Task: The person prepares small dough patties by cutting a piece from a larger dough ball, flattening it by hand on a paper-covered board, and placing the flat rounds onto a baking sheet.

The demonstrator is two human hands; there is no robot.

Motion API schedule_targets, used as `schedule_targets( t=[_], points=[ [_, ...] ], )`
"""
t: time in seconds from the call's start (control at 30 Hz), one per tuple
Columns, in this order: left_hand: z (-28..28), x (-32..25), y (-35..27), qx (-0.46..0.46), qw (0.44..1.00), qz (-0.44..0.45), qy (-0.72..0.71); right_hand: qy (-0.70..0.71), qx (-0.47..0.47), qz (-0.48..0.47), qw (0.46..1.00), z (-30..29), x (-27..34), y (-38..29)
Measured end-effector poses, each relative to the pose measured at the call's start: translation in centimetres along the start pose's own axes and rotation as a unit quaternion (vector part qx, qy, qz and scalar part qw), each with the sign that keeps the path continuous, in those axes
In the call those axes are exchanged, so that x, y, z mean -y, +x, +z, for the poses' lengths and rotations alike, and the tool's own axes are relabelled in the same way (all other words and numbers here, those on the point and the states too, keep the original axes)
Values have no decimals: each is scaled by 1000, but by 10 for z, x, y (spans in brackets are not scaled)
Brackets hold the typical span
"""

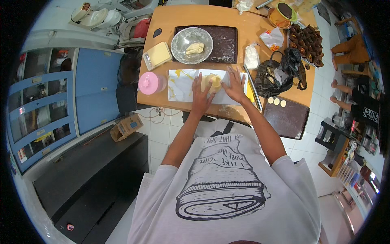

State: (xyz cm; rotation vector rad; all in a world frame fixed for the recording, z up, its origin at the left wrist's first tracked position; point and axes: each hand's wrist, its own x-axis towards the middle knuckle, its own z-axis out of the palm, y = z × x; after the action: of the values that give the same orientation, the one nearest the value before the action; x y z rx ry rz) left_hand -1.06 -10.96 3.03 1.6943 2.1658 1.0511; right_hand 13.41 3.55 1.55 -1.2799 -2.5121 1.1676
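Observation:
A flattened piece of pale dough lies on a white marble-patterned board, with a yellower rounded lump on it. My left hand rests at the dough's left side, fingers spread. On the other side my right hand lies with its fingers apart and a fingertip at the lump's edge. Neither hand grips anything. To the right of the board lies a metal rod over something yellow. Behind the board, a metal bowl holds a dough lump.
The bowl stands partly on a dark baking tray. At left are a kitchen scale and a pink-lidded container. Black plastic bags and a white bag stand right. Another tray with 3 dough discs overhangs the table edge.

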Motion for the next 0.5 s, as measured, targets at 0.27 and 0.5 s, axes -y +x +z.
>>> schedule_targets(
  t=[0.27,0.5],
  points=[
    [7,9,-2,8,999,-5,39,-1,-7,0,1000,0,2,-1],
    [11,15,-3,17,999,-3,41,1,-13,1,1000,0,3,-1]
  ],
)
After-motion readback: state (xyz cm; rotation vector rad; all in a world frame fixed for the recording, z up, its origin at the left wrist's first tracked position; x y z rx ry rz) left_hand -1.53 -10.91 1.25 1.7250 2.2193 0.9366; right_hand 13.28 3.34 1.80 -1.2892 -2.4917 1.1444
